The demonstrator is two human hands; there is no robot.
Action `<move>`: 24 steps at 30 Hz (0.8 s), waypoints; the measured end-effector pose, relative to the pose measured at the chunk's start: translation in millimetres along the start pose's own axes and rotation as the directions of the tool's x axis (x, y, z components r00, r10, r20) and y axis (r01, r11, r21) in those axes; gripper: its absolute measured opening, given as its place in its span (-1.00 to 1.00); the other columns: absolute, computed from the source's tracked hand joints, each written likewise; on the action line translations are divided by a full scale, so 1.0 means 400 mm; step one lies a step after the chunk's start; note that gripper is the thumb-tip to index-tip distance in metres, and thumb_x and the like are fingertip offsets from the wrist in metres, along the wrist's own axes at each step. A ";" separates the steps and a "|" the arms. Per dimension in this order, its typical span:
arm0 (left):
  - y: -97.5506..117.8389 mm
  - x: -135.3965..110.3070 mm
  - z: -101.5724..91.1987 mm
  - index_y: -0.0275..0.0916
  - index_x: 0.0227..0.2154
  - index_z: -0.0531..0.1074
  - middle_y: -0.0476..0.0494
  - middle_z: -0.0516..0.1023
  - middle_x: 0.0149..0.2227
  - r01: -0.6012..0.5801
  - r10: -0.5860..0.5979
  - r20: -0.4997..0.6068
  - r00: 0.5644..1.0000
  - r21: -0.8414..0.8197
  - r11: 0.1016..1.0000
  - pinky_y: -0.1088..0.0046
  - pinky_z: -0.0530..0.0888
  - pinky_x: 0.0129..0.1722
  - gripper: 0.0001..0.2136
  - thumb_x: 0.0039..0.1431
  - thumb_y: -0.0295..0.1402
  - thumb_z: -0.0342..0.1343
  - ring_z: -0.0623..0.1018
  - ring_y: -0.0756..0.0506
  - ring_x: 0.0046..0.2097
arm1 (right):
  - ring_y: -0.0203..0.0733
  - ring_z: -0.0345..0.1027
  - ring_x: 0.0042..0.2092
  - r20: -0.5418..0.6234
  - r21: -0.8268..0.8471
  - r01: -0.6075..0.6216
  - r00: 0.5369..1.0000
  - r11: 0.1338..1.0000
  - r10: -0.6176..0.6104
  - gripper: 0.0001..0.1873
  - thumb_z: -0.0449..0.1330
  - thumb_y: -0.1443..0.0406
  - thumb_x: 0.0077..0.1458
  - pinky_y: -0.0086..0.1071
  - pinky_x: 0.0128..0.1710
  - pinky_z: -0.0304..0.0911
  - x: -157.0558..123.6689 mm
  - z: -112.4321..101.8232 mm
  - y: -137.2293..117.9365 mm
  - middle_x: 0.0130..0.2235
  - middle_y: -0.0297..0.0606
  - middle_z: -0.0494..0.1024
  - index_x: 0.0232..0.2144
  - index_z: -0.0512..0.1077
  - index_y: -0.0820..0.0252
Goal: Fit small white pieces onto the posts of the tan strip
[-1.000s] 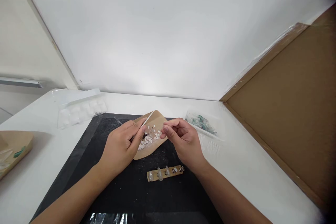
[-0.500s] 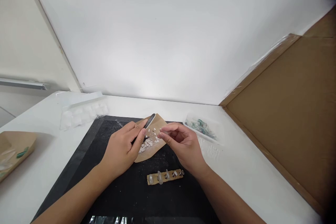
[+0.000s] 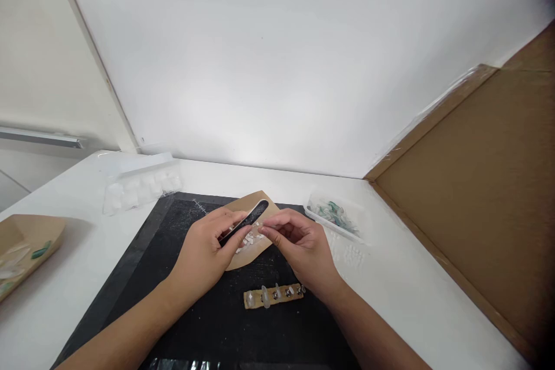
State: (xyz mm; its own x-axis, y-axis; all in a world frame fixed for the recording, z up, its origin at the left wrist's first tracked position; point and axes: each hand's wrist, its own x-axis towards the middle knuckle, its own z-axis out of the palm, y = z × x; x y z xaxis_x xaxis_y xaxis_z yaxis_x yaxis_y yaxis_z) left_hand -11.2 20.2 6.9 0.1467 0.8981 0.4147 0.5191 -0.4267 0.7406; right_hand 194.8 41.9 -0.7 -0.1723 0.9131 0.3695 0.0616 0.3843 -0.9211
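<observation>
My left hand (image 3: 203,245) is closed round a black nail file (image 3: 255,215) with a pale edge, its rounded tip slanting up to the right. Just right of the file, the thumb and fingertips of my right hand (image 3: 307,245) pinch together; whatever is between them is too small to make out. Beneath both hands lies a brown paper tray (image 3: 263,196), with small white pieces (image 3: 248,239) scattered in it. Nearer to me, a tan strip (image 3: 271,304) carries several clear nail tips standing in a row.
The paper tray rests on a black mat (image 3: 182,329) on the white table (image 3: 433,277). A clear box (image 3: 323,221) of green and clear pieces stands at right. At left are a clear compartment case (image 3: 143,188) and another brown tray (image 3: 56,228). A cardboard panel (image 3: 481,185) borders the right.
The nail file has turned in my left hand, so more of its black face shows and its tip sits further right and lower. My right hand keeps its pinch in nearly the same place.
</observation>
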 end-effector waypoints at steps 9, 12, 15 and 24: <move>0.015 -0.014 0.010 -0.14 -0.22 0.67 -0.07 0.66 -0.32 0.061 -0.057 0.050 0.997 -0.073 0.996 0.44 0.52 -0.30 -0.80 0.41 -0.23 0.16 0.63 -0.08 -0.28 | -0.15 0.52 -0.27 -0.077 -0.509 0.226 0.949 0.830 -0.306 -0.95 0.33 0.31 0.27 -0.24 -0.20 0.42 -0.006 -0.006 0.009 -0.29 -0.30 0.67 -0.27 0.60 0.04; 0.022 -0.015 0.008 -0.12 -0.17 0.68 -0.03 0.64 -0.39 0.073 -0.069 0.045 0.997 -0.093 0.993 0.46 0.50 -0.34 -0.81 0.40 -0.23 0.17 0.62 -0.06 -0.31 | -0.18 0.47 -0.32 -0.064 -0.503 0.279 0.932 0.818 -0.357 -0.93 0.31 0.34 0.28 -0.29 -0.31 0.37 -0.004 -0.005 0.005 -0.31 -0.31 0.64 -0.27 0.58 0.05; 0.026 -0.017 0.008 -0.12 -0.15 0.68 -0.01 0.63 -0.41 0.101 -0.098 0.029 0.995 -0.103 0.990 0.46 0.49 -0.36 -0.81 0.39 -0.22 0.18 0.61 -0.05 -0.35 | -0.23 0.41 -0.37 -0.039 -0.477 0.316 0.925 0.820 -0.379 -0.91 0.31 0.36 0.28 -0.32 -0.37 0.33 -0.002 -0.007 0.000 -0.31 -0.31 0.63 -0.26 0.57 0.05; 0.016 -0.021 0.019 -0.17 -0.13 0.67 -0.06 0.61 -0.35 -0.008 0.008 -0.066 0.998 0.002 1.000 0.44 0.48 -0.30 -0.82 0.41 -0.28 0.17 0.58 -0.06 -0.30 | -0.26 0.56 -0.31 0.026 -0.528 0.269 0.953 0.806 -0.302 -0.91 0.23 0.31 0.38 -0.39 -0.27 0.40 -0.017 -0.007 0.013 -0.30 -0.37 0.68 -0.24 0.51 0.06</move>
State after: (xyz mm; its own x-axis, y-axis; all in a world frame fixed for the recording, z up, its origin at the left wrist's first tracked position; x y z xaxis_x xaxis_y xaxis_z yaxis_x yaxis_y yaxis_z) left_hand -2.7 10.7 4.2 0.0953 0.8857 0.4543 0.5197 -0.4335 0.7362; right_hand 198.9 38.1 -7.6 -0.2083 0.7508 0.6268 0.5221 0.6273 -0.5778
